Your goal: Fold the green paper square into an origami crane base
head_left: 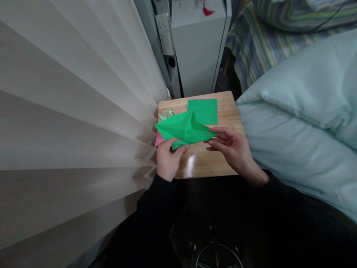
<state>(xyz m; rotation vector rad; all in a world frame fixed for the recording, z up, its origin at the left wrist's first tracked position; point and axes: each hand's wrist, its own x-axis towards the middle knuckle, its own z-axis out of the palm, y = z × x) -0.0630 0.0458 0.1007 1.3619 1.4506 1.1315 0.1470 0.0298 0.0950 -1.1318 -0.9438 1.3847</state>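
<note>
A partly folded green paper [182, 128] is held just above a small wooden table [208, 162]. My left hand [168, 159] pinches its near lower edge. My right hand [232, 149] grips its right tip with the fingertips. A flat green paper square [205, 108] lies on the table behind the folded piece. A pink paper [159, 139] peeks out at the table's left edge, under the folded piece. Small pale green folded shapes [166, 114] sit at the table's far left.
A pleated cream curtain [69, 123] fills the left side and touches the table. A pale blue pillow [301, 119] presses against the table's right edge. A grey cabinet [198, 44] and a power strip [165, 33] stand behind. A chair base [216, 253] shows below.
</note>
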